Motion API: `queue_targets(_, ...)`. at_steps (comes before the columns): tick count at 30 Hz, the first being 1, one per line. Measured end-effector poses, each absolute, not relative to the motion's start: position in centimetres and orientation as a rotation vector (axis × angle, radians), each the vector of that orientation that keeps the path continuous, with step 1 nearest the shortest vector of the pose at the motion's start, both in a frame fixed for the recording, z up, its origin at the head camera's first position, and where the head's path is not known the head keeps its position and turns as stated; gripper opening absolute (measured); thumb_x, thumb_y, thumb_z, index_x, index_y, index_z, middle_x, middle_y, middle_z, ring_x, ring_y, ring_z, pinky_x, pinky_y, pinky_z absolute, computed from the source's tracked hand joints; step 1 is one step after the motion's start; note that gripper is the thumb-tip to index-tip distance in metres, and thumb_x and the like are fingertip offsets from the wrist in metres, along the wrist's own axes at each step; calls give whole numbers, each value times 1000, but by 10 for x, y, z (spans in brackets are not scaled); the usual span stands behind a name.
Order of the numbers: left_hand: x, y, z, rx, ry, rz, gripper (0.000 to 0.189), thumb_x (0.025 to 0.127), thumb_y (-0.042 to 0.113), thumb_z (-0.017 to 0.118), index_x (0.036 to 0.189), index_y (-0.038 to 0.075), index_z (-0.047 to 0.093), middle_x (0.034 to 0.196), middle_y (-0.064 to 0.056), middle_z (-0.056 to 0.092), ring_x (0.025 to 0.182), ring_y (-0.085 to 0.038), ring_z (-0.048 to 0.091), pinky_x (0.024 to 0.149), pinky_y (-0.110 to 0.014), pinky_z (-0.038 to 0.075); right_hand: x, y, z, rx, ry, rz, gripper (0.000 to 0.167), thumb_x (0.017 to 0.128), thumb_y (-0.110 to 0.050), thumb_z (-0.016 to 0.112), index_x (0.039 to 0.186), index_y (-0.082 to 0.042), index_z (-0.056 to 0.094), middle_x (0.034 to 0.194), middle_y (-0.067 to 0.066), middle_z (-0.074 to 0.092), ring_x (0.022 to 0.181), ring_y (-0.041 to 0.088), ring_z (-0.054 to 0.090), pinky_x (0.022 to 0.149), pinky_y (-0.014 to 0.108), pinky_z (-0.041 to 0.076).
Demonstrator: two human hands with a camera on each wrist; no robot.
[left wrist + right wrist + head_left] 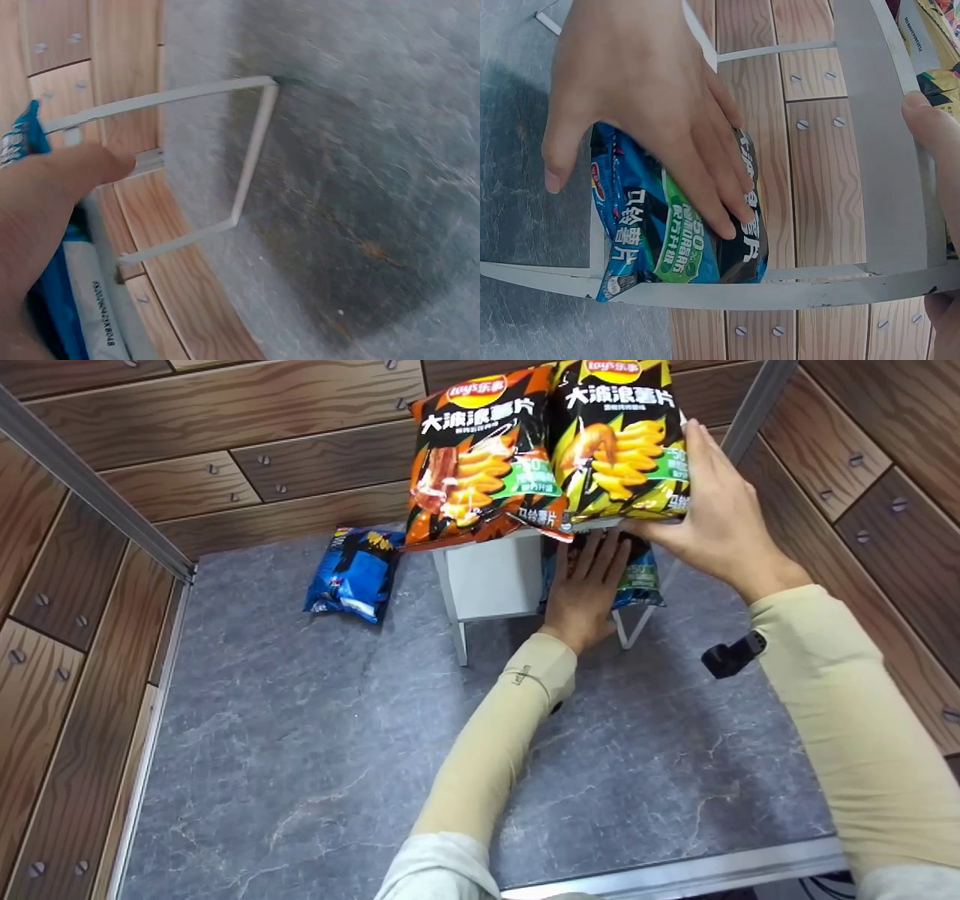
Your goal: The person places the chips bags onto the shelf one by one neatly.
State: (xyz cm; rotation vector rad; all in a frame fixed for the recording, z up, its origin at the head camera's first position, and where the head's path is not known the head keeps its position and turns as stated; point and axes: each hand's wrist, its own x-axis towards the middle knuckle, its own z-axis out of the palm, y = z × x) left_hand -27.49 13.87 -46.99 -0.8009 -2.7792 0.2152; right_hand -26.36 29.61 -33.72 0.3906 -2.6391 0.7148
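Note:
My left hand [585, 592] lies over a blue and black bag of potato chips [690, 217] on the lower level of a small white rack [491, 577]. In the right wrist view its fingers stretch flat across the bag's front. My right hand [724, 517] holds the rack's upper right corner, thumb at the front edge and fingers along the side, beside a yellow and black chip bag [622, 442]. A red and black chip bag [480, 465] stands left of the yellow one on the top level. The right fingertips are partly hidden.
Another blue chip bag [352, 574] lies on the grey marbled surface [315, 750], left of the rack. Wood-patterned panels [315, 472] stand behind and at both sides. A metal rail [690, 866] runs along the front edge.

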Motion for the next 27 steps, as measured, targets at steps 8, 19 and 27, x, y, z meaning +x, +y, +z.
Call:
queue_targets(8, -276, 120, -463, -911, -2786, -351, 120, 78, 72, 65, 161, 18, -4, 169, -5, -2, 156, -20, -6, 126, -50, -5, -263, 297, -339, 412, -2625, 716, 110, 78, -42, 81, 159, -6, 15, 165, 17, 17, 153, 31, 19, 123, 52, 21)
queue_targets(19, -265, 86, -450, -1031, -2564, -481, 112, 82, 71, 61, 159, 7, 11, 167, -13, 13, 156, -27, 8, 127, -44, -2, -263, 300, -340, 389, -2651, 728, 112, 77, -42, 83, 160, -9, 14, 165, 15, 16, 153, 33, 19, 123, 54, 20)
queue_targets(27, -247, 53, -455, -1033, -2599, -443, 114, 83, 69, 63, 159, 5, 9, 168, -16, 1, 156, -27, 0, 127, -47, 4, -264, 299, -338, 376, -2670, 723, 113, 78, -41, 83, 160, -10, 11, 166, 14, 14, 153, 31, 17, 124, 52, 17)
